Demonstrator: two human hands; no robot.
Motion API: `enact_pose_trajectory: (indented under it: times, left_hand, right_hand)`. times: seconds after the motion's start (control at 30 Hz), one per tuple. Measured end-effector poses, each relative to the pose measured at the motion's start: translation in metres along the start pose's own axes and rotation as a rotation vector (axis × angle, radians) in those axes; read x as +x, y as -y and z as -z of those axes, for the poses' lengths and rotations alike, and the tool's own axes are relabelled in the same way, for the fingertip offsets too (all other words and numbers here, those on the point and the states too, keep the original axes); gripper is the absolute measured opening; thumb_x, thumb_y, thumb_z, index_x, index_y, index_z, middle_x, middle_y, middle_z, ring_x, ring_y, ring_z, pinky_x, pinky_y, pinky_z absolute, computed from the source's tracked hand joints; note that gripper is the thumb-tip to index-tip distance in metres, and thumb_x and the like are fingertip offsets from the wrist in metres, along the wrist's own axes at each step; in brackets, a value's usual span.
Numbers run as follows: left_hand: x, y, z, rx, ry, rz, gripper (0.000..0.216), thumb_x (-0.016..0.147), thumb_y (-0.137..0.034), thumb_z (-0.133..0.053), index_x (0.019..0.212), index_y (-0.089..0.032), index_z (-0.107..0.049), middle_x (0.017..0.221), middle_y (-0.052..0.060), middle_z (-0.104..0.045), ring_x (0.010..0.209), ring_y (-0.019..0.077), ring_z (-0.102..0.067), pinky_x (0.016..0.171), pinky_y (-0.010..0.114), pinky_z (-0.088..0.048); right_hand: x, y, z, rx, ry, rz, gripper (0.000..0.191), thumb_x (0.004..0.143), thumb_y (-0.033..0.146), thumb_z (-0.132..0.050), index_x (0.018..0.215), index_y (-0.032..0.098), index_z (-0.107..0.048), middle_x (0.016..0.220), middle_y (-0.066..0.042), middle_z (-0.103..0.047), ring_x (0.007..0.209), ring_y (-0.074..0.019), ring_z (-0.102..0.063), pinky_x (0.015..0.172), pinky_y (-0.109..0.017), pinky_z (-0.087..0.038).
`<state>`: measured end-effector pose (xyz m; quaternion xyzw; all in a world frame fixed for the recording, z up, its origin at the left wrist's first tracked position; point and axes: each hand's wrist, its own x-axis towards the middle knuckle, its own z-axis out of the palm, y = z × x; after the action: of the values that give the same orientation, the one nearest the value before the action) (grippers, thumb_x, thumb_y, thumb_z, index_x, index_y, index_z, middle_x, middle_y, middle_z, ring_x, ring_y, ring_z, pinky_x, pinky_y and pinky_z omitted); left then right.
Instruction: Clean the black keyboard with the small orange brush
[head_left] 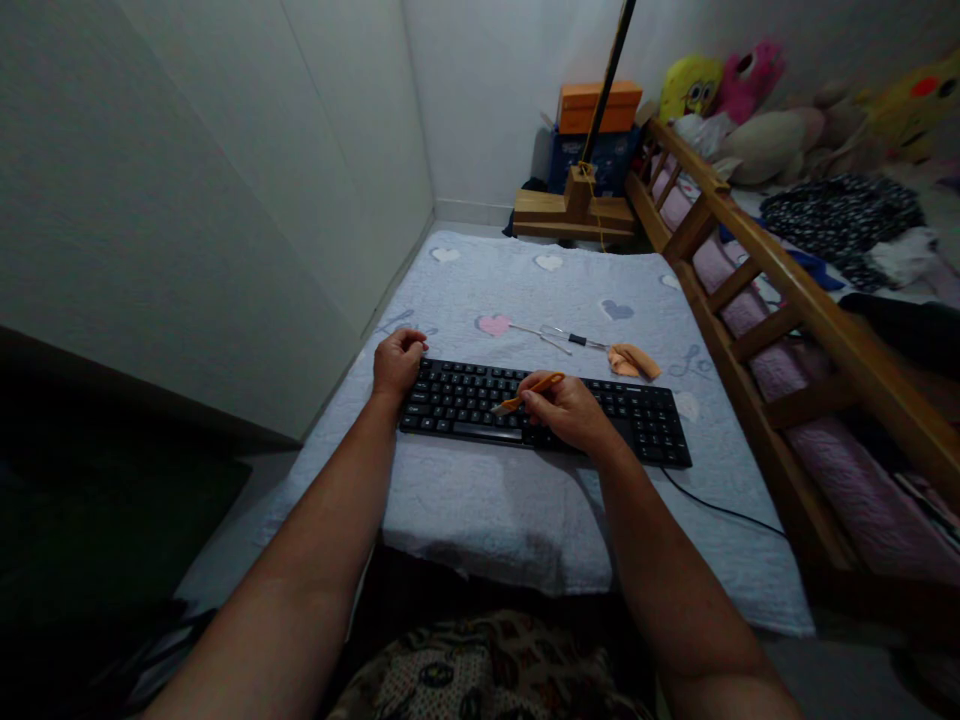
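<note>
A black keyboard (652, 415) lies across a pale quilted mat (525, 290) printed with hearts. My left hand (396, 362) is closed in a loose fist and grips the keyboard's left end. My right hand (568, 410) is curled round a thin orange tool (529, 392), held like a pen, with its tip down on the keys near the middle of the keyboard. The keyboard's black cable (720, 508) runs off to the right over the mat.
Behind the keyboard lie a small screwdriver (574, 339), metal tweezers (540, 335) and an orange cloth (634, 360). A wooden bed rail (787, 290) runs along the right, with soft toys (712, 85) on the bed. A wooden stand (577, 205) and boxes (600, 105) sit at the far wall.
</note>
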<state>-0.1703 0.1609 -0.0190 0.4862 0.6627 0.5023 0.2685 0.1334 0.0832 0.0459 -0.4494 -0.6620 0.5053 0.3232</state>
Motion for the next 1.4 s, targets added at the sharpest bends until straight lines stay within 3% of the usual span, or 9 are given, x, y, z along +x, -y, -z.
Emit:
enact_pose_trajectory:
  times: [0.87,1.03,1.17,1.4]
  left_hand:
    - [0.002,0.006,0.001,-0.009,0.039,-0.014,0.015,0.072,-0.024,-0.061,0.084,-0.022,-0.071,0.080,0.002,-0.075,0.079,0.0203,-0.071,0.081,0.033,-0.056]
    - [0.000,0.005,0.001,-0.024,0.045,-0.013,0.015,0.072,-0.024,-0.062,0.083,-0.022,-0.071,0.080,0.002,-0.074,0.079,0.0202,-0.071,0.081,0.032,-0.056]
    - [0.000,0.005,0.002,-0.033,0.053,-0.021,0.015,0.072,-0.025,-0.062,0.084,-0.022,-0.071,0.081,0.002,-0.074,0.080,0.0205,-0.071,0.081,0.032,-0.055]
    - [0.001,0.006,0.003,-0.015,0.064,-0.015,0.016,0.072,-0.026,-0.062,0.084,-0.022,-0.070,0.080,0.002,-0.074,0.079,0.0201,-0.070,0.080,0.032,-0.054]
  right_hand:
    - [-0.025,-0.003,0.056,-0.155,-0.077,-0.050,0.011,0.079,0.028,-0.062,0.076,0.021,-0.070,0.062,0.003,-0.056,0.056,-0.0132,-0.050,0.055,-0.026,-0.037]
    - [-0.028,-0.007,0.069,-0.191,-0.213,-0.032,0.011,0.077,0.026,-0.064,0.067,0.022,-0.064,0.063,0.000,-0.057,0.062,-0.0163,-0.053,0.059,-0.030,-0.039]
    - [-0.027,-0.005,0.063,-0.115,-0.286,-0.033,0.014,0.084,0.036,-0.069,0.077,0.023,-0.067,0.062,0.002,-0.055,0.057,-0.0159,-0.051,0.057,-0.030,-0.039]
    - [-0.014,-0.007,0.024,0.036,-0.154,0.000,0.024,0.086,0.044,-0.071,0.094,0.021,-0.075,0.076,-0.001,-0.068,0.063,-0.0152,-0.060,0.059,-0.029,-0.047]
